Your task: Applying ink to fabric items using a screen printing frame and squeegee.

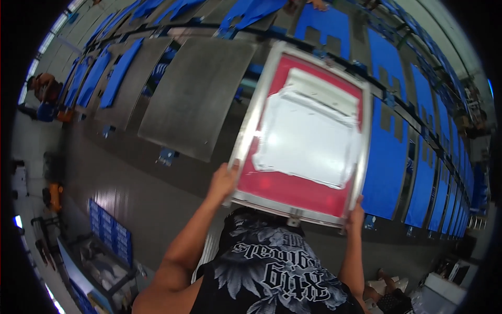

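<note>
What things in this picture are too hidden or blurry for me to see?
In the head view:
- What lies under the silver frame: the frame covers it.
- Some fingers of the right hand: the frame's edge seems to hide them.
- The arm of another person's hand: the top of the picture cuts it off.
- What the person at far left is doing: too small and blurred.

bare left hand (223,181): fingers curled in a grip. bare left forearm (191,227) slants up and rightward from a bent elbow. bare right hand (356,215): fingers curled likewise, lower in view than the left. bare right forearm (353,256): nearly upright. hands well apart, both ahead of the torso.
</note>
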Tool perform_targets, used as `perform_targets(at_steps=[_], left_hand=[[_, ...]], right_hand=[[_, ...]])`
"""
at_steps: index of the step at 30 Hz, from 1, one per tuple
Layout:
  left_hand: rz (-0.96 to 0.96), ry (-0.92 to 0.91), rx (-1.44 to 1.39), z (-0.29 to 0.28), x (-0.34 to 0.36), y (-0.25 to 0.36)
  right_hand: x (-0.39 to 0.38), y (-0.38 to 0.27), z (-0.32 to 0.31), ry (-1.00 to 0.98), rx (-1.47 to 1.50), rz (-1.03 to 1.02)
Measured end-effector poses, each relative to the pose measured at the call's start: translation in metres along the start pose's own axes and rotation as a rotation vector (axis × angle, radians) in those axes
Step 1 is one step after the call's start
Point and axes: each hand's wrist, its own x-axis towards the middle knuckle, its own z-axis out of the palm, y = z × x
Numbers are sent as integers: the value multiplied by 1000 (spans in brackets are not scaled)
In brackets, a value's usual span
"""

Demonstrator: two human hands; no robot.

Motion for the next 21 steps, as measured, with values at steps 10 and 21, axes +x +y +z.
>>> perform_targets(at_steps=[10, 21], left_hand=[[357, -339, -300, 102, -63, 68], [439, -423, -240, 105, -64, 72]], right_hand=[[-64, 3, -187, 372, -45, -79], [-79, 31, -190, 445, 34, -60]])
